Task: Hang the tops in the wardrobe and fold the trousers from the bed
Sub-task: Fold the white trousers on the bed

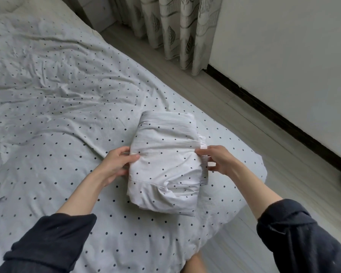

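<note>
Folded trousers (165, 164) look soft, light; your left hand (114, 164) at 9 o'clock & right hand (217, 160) at 3 o'clock pinch the sides.

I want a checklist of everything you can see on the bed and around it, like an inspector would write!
Surface: bed with a wrinkled pale sheet with dark dots.
Job's things: folded trousers, same dotted cloth, lying as a compact bundle near the bed's corner.
Clutter: nothing seen.
Hands: left hand holds the bundle's left edge, thumb on top; right hand pinches its right edge at a ribbed band. Dark sleeves on both arms.
Cables: nothing seen.
Surroundings: pale wooden floor, leaf-patterned curtain, white wall with a dark skirting board. No wardrobe in view.
</note>
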Tool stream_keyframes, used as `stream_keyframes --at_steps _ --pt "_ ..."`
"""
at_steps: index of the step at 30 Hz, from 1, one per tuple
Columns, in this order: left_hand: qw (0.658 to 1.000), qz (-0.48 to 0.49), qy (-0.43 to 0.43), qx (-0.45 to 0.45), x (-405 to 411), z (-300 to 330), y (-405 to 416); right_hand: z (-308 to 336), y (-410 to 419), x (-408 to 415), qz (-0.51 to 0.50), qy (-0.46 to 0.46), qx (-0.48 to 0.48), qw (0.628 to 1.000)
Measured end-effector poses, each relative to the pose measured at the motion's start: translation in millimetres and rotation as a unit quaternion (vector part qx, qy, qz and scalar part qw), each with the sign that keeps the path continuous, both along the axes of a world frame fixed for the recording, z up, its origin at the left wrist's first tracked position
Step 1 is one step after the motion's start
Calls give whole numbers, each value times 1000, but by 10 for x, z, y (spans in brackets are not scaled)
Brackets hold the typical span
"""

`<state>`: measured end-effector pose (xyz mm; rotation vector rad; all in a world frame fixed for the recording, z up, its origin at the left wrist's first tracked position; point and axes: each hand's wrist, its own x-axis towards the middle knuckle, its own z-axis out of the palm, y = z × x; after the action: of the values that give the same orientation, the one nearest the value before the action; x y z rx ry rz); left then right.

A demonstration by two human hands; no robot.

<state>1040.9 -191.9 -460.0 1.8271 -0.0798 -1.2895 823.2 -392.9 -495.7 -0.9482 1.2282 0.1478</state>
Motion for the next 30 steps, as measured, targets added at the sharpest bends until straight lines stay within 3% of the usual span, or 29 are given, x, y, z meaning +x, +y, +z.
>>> stream_keyframes --at_steps 6,15,22,30 --pt "997 -54 36 -53 -203 391 47 601 214 -437 -51 -24 -101 993" --pt "953 -271 50 -124 -1286 965 -215 1552 1130 -2046 -273 15 -181 945" --pt "859 -474 62 -185 -2940 1574 -373 2240 2237 -3703 -462 44 -242 852" --pt "718 -641 97 -254 -5235 2310 -89 3052 3643 -5386 -639 84 -306 700"
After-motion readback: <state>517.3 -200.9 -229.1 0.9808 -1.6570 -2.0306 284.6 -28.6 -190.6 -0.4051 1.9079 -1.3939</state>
